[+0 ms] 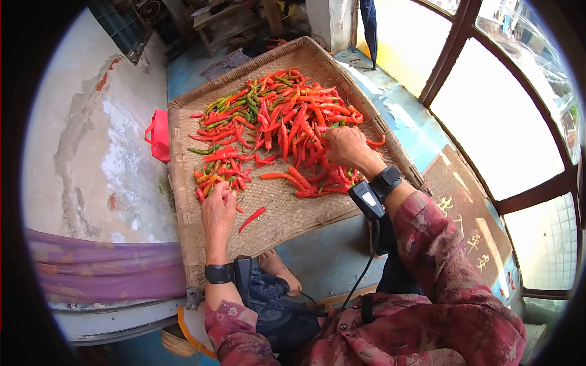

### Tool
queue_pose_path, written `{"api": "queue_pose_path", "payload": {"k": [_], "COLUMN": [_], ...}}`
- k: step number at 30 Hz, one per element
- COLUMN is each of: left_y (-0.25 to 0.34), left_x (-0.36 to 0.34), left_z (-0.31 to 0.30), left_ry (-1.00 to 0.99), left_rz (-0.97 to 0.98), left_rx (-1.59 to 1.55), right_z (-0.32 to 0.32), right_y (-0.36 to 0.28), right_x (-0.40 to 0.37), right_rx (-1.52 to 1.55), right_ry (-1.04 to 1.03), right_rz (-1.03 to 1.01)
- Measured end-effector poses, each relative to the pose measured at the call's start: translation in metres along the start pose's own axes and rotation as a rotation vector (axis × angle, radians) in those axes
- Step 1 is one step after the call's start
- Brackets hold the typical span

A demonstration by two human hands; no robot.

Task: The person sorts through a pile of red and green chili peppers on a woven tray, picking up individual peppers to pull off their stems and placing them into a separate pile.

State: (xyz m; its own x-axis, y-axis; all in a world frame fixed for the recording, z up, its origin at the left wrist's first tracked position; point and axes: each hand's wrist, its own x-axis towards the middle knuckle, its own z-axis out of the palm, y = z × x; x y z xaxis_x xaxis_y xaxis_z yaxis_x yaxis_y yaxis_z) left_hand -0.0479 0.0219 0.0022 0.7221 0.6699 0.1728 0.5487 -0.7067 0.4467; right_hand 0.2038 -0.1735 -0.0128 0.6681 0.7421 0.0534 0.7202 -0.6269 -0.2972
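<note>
Now: your right hand (347, 146) sits knuckles-up on the main heap (287, 119) of red, orange and green chillies, fingers curled down into them; whether any pod is pinched, you cannot tell from this angle. Your left hand (218, 210) lies nearly flat, fingers stretched forward, tips touching a small heap (217, 174) of mixed chillies, nothing closed in it. The main heap fills the middle and far part of the woven tray (287, 213); the small heap lies by the tray's left edge. One loose red chilli (252, 218) lies just right of your left hand, toward the near edge. A black wrist strap (218, 273) shows on each arm. A red plastic container (160, 135) stands just outside the tray's left edge; a purple cloth (104, 268) lies beyond the near-left corner.
</note>
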Motion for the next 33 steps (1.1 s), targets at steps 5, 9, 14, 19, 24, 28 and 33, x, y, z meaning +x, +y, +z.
{"api": "queue_pose_path", "payload": {"k": [5, 9, 14, 19, 24, 28, 33], "left_y": [0.039, 0.069, 0.084, 0.07, 0.038, -0.003, -0.014], "left_x": [0.007, 0.006, 0.01, 0.015, 0.025, 0.026, 0.008], "left_z": [0.037, 0.062, 0.067, 0.062, 0.039, 0.007, -0.01], "left_ry": [-0.344, -0.564, -0.482, -0.301, -0.02, 0.015, 0.239], "left_rz": [0.021, -0.075, -0.305, -0.323, -0.366, -0.329, -0.077], "left_rx": [-0.564, -0.988, -1.422, -1.475, -1.404, -0.947, 0.31], "right_z": [-0.011, -0.014, -0.011, -0.01, -0.013, -0.016, -0.013], "right_y": [-0.004, -0.014, -0.036, -0.043, -0.036, -0.027, -0.027], "right_x": [0.003, 0.005, -0.004, -0.01, -0.01, -0.009, -0.011], "right_rx": [0.4, 0.837, 1.044, 0.911, 0.989, 0.98, 1.135], "right_ry": [0.142, -0.115, -0.286, -0.352, -0.382, -0.389, -0.383], "right_rz": [-0.053, 0.038, -0.098, -0.17, -0.081, -0.141, -0.136]}}
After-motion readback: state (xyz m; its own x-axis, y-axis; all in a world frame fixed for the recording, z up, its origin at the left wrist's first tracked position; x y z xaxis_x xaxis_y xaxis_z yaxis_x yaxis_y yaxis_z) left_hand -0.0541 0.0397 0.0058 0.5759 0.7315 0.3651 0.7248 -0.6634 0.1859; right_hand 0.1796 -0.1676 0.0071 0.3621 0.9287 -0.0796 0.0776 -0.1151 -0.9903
